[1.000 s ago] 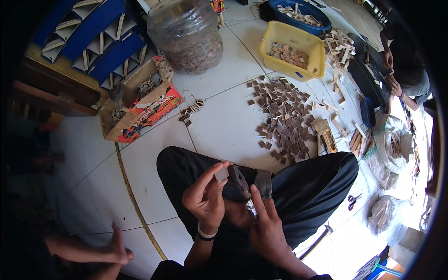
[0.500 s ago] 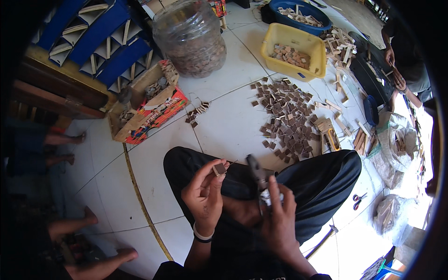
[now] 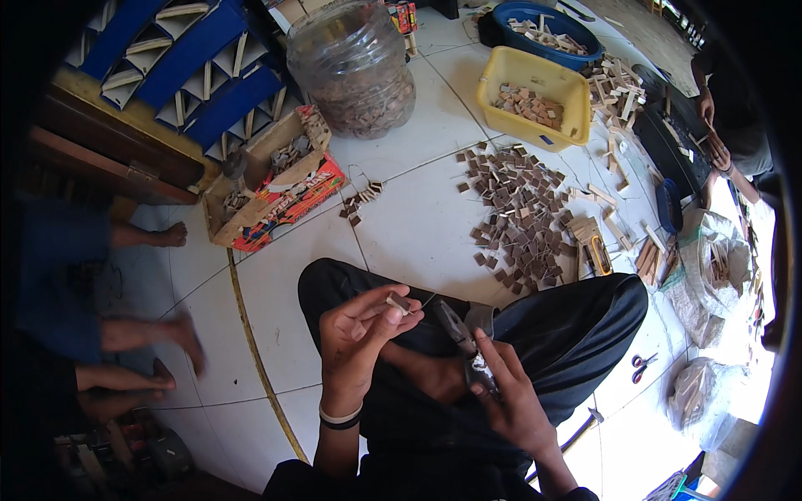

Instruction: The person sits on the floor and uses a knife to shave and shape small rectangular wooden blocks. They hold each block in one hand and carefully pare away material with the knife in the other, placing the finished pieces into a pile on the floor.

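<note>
Between thumb and fingers, my left hand [image 3: 355, 334] pinches a small square wooden piece [image 3: 398, 304] with a brown face. A thin wire or pin sticks out of it toward the right. My right hand [image 3: 511, 392] is wrapped round the handles of a pair of pliers [image 3: 455, 326], whose jaws point up and left, close to the thin pin but apart from it. Both hands are over my crossed legs in dark trousers [image 3: 568, 342]. A wide heap of similar brown square pieces [image 3: 522, 217] with thin pins is spread on the tiles ahead.
A yellow tub [image 3: 535, 92], a blue basin [image 3: 547, 33] and a clear plastic container [image 3: 351, 75] hold wooden pieces. A cardboard box [image 3: 276, 188] stands left. Scissors [image 3: 642, 367] and a hammer [image 3: 585, 426] lie right. Another person's hands [image 3: 717, 142] work at far right; other people's legs [image 3: 150, 334] are at left.
The wooden piece has tilted in my left hand. The pliers have steadied and dropped slightly to the left. The view has shifted a little, and a person's foot at left has moved.
</note>
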A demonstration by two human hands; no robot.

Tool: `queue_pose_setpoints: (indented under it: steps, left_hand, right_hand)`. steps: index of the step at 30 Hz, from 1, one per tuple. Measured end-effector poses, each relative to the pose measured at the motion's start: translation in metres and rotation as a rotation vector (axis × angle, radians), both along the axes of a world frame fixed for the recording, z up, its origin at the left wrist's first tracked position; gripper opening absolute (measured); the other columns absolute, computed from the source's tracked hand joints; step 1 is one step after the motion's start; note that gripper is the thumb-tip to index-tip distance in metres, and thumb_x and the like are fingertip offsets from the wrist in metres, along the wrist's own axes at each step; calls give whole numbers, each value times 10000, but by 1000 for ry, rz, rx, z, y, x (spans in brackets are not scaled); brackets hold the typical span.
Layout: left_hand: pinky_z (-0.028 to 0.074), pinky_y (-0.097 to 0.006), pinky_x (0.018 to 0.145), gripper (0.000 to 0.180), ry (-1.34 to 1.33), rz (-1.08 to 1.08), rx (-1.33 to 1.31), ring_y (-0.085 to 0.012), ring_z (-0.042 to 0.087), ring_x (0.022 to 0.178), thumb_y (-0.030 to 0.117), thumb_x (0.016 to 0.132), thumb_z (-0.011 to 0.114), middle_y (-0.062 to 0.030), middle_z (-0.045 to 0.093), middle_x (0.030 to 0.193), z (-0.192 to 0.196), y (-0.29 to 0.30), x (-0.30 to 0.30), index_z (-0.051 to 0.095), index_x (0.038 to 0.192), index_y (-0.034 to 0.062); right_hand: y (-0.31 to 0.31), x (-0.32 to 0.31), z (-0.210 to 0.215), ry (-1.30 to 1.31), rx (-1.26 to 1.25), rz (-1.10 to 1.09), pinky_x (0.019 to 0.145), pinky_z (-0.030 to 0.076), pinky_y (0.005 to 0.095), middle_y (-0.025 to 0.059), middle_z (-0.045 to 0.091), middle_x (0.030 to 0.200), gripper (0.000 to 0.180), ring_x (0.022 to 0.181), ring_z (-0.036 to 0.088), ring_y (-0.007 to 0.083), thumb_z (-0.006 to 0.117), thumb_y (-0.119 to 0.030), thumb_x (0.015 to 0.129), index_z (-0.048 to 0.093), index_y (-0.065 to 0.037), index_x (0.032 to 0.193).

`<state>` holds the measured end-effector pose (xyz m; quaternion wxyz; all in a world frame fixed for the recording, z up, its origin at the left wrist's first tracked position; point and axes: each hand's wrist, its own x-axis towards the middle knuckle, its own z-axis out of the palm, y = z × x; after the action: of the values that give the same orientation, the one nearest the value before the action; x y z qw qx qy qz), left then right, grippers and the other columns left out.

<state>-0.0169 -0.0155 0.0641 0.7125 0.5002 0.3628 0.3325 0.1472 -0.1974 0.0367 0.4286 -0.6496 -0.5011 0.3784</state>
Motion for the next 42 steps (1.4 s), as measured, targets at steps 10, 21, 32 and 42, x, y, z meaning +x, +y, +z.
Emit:
queue_pose_setpoints:
  steps: [10, 21, 32, 42]
  left_hand:
    - [638, -426, 944, 317, 75, -49, 16, -241, 748, 1021, 103, 998, 677, -179, 744, 1081, 6, -2, 1, 674, 1249, -91]
    - [636, -423, 951, 298, 46, -42, 1, -243, 745, 1028, 63, 991, 685, -179, 743, 1072, 3, -4, -1, 673, 1238, -103]
    - [622, -398, 959, 383, -47, 12, -7, -224, 742, 1012, 39, 951, 744, -148, 742, 1055, -5, -11, 11, 637, 1311, -39]
    - [659, -378, 913, 469, -128, 148, -328, -217, 769, 980, -36, 943, 734, -154, 767, 1059, -9, -24, 18, 569, 1382, -32]
  right_hand:
    - [-1, 3, 7, -12, 30, 34, 1026, 471, 409, 236, 549, 1280, 781, 1142, 597, 414, 654, 100, 903, 368, -25, 1619]
    - [-4, 1, 10, 52, 14, 22, 935, 493, 401, 214, 555, 1145, 776, 999, 601, 392, 652, 92, 911, 365, -33, 1621]
    - [-4, 0, 11, 36, -13, 1, 900, 506, 405, 213, 559, 1115, 778, 965, 615, 389, 644, 98, 896, 373, -28, 1614]
    - [-1, -6, 5, 10, 43, -38, 887, 514, 410, 212, 568, 1123, 778, 964, 621, 389, 666, 91, 885, 388, -15, 1604]
